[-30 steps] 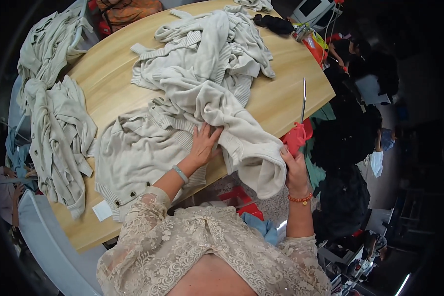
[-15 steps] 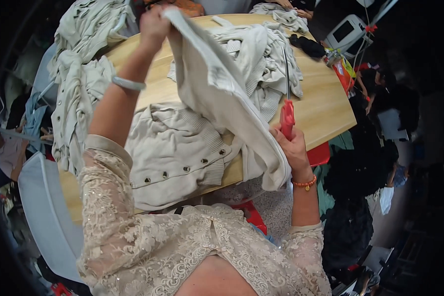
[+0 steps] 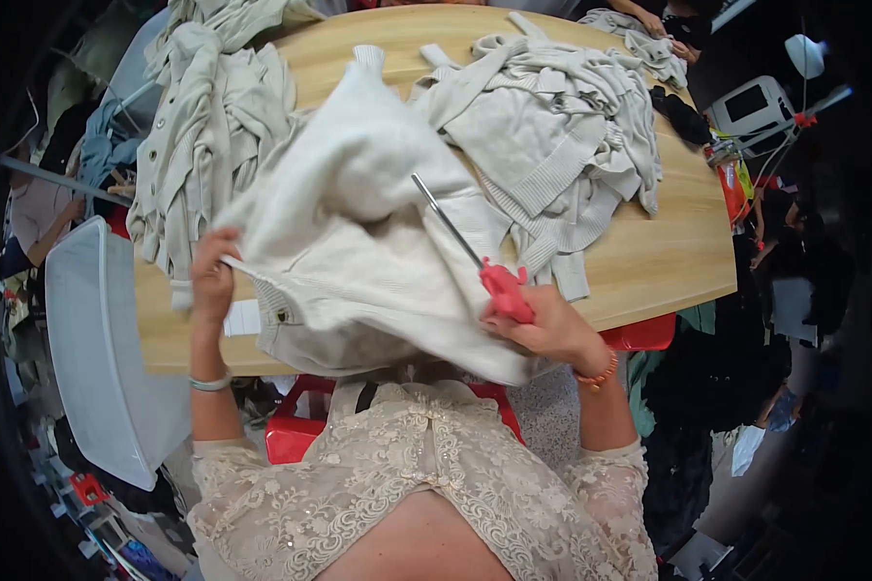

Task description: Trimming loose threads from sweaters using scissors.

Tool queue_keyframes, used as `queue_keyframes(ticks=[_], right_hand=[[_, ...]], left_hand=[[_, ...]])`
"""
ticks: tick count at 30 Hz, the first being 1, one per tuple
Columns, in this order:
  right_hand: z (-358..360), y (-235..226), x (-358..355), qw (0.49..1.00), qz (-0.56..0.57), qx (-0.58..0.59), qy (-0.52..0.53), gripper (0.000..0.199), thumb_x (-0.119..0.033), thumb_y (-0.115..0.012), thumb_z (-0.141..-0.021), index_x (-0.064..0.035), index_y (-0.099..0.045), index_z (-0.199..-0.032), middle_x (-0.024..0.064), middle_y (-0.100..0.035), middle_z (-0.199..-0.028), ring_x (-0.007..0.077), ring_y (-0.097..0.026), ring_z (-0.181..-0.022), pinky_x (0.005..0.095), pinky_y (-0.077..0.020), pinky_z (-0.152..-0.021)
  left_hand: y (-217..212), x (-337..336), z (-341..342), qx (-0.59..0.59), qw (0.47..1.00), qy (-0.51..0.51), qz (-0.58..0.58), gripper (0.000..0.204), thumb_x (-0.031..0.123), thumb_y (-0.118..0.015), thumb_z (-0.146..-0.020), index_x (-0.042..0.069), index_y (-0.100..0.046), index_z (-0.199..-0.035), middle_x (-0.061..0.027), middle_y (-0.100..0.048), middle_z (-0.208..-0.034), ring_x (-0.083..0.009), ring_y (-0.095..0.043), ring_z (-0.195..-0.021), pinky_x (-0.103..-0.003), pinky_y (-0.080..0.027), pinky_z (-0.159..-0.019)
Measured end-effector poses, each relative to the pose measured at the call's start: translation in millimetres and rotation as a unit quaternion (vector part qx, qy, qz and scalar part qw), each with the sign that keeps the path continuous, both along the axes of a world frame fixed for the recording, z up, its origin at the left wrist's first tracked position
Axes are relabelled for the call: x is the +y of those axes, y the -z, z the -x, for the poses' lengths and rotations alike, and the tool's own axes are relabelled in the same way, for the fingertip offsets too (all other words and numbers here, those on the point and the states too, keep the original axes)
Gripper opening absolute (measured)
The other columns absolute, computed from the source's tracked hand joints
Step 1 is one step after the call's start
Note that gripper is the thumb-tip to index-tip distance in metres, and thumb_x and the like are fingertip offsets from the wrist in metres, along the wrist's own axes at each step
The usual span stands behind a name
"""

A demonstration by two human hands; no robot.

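A cream knitted cardigan [image 3: 358, 223] lies spread over the near edge of the wooden table [image 3: 669, 261]. My left hand [image 3: 213, 276] grips its left hem at the table's near left. My right hand [image 3: 543, 324] holds red-handled scissors [image 3: 475, 261] with the thin blades pointing up and left over the fabric, and the same hand also pinches the cardigan's right edge. More cream knitwear [image 3: 562, 145] is heaped on the table just beyond.
Another pile of pale cardigans [image 3: 213, 126] lies at the table's far left. A white plastic bin [image 3: 97, 349] stands at the left of the table. A red stool [image 3: 295, 436] is under the table edge. Another person's arm [image 3: 44, 218] shows at far left.
The cardigan, lifted high by my left hand half a second ago, has come down onto the table. My left hand dropped to its hem; the scissors now point across the fabric.
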State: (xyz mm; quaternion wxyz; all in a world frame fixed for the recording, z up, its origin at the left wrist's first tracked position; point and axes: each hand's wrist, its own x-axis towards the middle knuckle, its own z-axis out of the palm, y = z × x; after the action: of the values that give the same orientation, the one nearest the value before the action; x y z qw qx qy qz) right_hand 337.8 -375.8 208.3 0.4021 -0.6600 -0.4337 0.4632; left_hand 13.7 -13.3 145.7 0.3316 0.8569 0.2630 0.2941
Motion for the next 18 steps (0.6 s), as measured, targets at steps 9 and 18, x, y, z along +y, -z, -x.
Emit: queue_keyframes(ticks=[9, 18], right_hand=[[47.1, 119.6, -7.6, 0.980, 0.073, -0.176, 0.062, 0.029, -0.024, -0.073, -0.079, -0.0059, -0.063, -0.098, 0.0180, -0.065, -0.081, 0.0381, -0.063, -0.079, 0.0443, -0.0493, -0.069], [133.6, 110.3, 34.4, 0.975, 0.024, -0.214, 0.054, 0.062, -0.043, -0.081, -0.070, -0.0055, -0.058, -0.115, 0.0182, -0.064, -0.100, 0.0377, -0.064, -0.090, 0.0435, -0.0514, -0.077]], left_hand=[[112.2, -118.4, 34.8, 0.310, 0.937, 0.136, -0.084, 0.054, 0.004, -0.069, -0.063, 0.012, -0.060, -0.115, -0.0138, -0.049, -0.131, -0.0335, -0.039, -0.131, -0.054, -0.024, -0.112], [55.7, -91.5, 10.3, 0.122, 0.971, 0.115, 0.172, 0.034, 0.002, -0.073, -0.072, 0.007, -0.066, -0.105, -0.0085, -0.069, -0.092, -0.0250, -0.067, -0.083, -0.034, -0.053, -0.078]])
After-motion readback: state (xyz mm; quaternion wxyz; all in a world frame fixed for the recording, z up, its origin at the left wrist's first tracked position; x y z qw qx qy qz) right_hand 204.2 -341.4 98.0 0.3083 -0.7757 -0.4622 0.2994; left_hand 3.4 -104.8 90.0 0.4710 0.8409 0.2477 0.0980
